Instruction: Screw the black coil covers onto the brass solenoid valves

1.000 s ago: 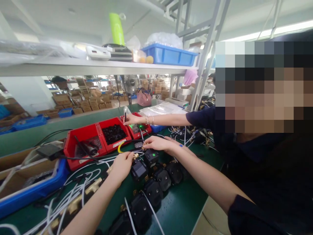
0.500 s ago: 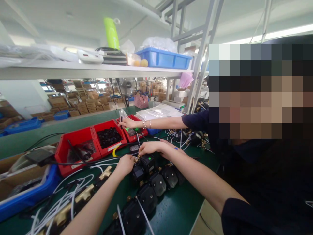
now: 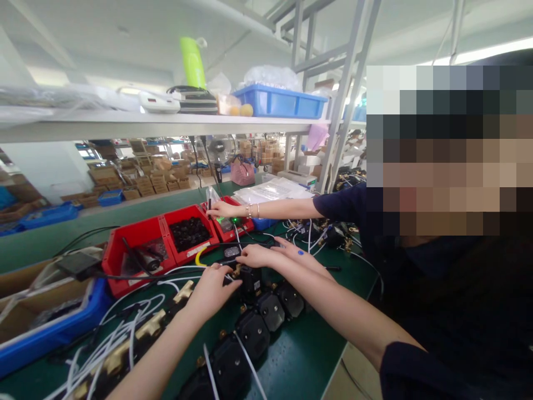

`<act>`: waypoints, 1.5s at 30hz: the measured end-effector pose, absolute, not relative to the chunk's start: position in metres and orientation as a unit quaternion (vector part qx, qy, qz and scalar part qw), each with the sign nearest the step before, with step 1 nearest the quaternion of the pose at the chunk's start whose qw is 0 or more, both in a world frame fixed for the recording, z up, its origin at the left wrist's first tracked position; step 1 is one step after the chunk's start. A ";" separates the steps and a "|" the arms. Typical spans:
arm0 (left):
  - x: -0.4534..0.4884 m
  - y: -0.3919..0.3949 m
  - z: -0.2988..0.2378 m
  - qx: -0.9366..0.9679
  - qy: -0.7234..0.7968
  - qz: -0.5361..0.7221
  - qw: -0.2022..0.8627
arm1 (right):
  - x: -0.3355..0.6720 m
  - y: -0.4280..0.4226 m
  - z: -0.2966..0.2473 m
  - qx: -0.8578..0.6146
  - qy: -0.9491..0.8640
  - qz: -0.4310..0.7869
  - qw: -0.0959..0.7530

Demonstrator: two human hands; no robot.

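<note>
My left hand (image 3: pixel 213 290) is bent at the brass end of a black box-shaped device (image 3: pixel 251 282), its thumb apart from the curled fingers. What lies inside its grasp is mostly hidden. From the right, my right hand (image 3: pixel 257 256) reaches over the same device, fingertips pinched down at its brass fitting (image 3: pixel 237 271). Several black rounded units (image 3: pixel 252 333) stand in a row nearer to me, white cable ties sticking up from them. Beyond my right forearm rests a co-worker's hand (image 3: pixel 306 256); the co-worker's other hand (image 3: pixel 224 209) holds a thin black item over the red bins.
Red bins (image 3: pixel 190 254) hold black parts and a tool. Brass tee fittings (image 3: pixel 150 325) and tangled white cables (image 3: pixel 125 316) lie at left, beside a blue crate (image 3: pixel 89 311). A co-worker (image 3: pixel 420 289) sits close at right. A shelf (image 3: pixel 166 123) spans overhead.
My left hand has turned, its thumb now extended to the right, and it covers the black unit whose screen showed before. My right hand has shifted slightly and stays over the device.
</note>
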State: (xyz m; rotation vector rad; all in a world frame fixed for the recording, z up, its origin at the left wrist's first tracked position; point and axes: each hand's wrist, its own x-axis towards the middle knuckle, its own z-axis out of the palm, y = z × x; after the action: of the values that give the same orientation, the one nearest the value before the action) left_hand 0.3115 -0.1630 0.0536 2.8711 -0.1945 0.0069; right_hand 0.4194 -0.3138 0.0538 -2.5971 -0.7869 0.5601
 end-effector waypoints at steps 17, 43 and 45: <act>0.289 -0.156 0.042 0.991 -0.079 -0.004 0.110 | 0.377 -0.335 0.070 -0.929 -0.332 0.088 0.140; 0.009 -0.039 0.056 0.919 0.129 0.305 0.215 | 0.227 -0.326 0.047 -0.805 -0.395 -0.073 0.436; -0.028 -0.011 0.048 0.892 0.239 0.327 0.200 | 0.201 -0.313 0.040 -0.794 -0.415 -0.039 0.442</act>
State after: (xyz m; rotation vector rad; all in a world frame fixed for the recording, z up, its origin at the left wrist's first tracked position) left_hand -0.0284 -0.0112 0.0479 2.4941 0.6695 0.9155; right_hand 0.2011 -0.3130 0.0402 -1.9711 -1.0294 -0.0967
